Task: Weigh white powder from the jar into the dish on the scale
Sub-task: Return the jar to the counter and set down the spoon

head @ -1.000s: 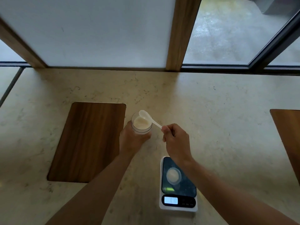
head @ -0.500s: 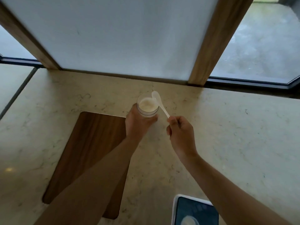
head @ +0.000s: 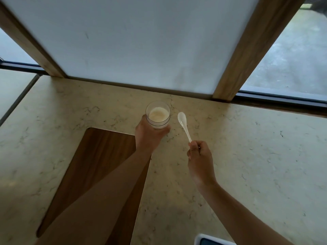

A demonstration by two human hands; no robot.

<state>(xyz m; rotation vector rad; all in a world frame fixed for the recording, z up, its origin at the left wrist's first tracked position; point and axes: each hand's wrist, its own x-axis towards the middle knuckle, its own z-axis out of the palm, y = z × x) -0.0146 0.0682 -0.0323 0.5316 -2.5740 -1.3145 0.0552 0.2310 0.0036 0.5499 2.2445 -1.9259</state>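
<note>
**Q:** Where is the jar point(head: 158, 114), and why is it held?

**A:** It is near the far edge of the surface point(head: 247, 147), just beyond the far right corner of the board point(head: 99, 156). The left hand point(head: 148, 137) wraps its near side. Its fingers point(head: 164, 129) are curled round the wall below the open rim, probably to steady the jar for scooping. White powder lies inside.

**Q:** And the spoon point(head: 184, 124)?

**A:** It is just right of the jar and not touching it, outside the rim, with its bowl toward the far edge. The right hand point(head: 200, 160) grasps the end of the handle, fingers point(head: 193, 147) clenched on it. Holding it by the end likely gives reach into the jar. Whether the bowl carries powder cannot be told.

**Q:** The scale point(head: 208, 241)?

**A:** Only a corner shows at the near edge, well apart from the jar. The dish is out of view.

**Q:** The stage?

**A:** By judgement, mid-transfer. A loaded spoon would need level carriage toward the near edge to avoid spilling.
</note>
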